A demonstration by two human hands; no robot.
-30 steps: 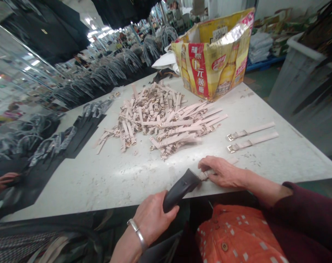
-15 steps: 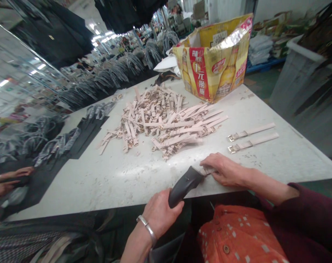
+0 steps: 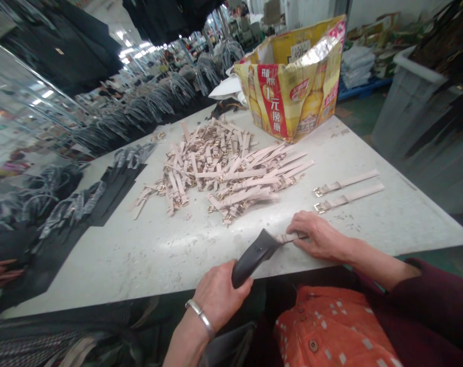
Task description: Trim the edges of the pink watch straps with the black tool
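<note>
My left hand (image 3: 223,290) is closed around the lower end of a black curved handle-shaped piece (image 3: 254,257), whose exact kind I cannot make out. From its wider upper end a pale pink buckle strap (image 3: 287,237) runs to my right hand (image 3: 316,235). The fingers of that hand are pinched on the strap near the table's front edge and cover its far part. Two similar straps with gold buckles (image 3: 348,196) lie side by side beyond my right hand. A large heap of pale pink buckle straps (image 3: 231,173) lies farther back on the table.
A cut-open yellow beer carton (image 3: 292,97) stands at the back of the white table (image 3: 170,255). Black pieces with wrapped handles (image 3: 112,193) line the left side, where another person's hand (image 3: 2,275) shows. A grey bin (image 3: 411,117) stands right of the table.
The view has shifted slightly. My right hand has drawn a little away from the black piece, showing more of the strap between. The other person's hands have moved toward the left edge.
</note>
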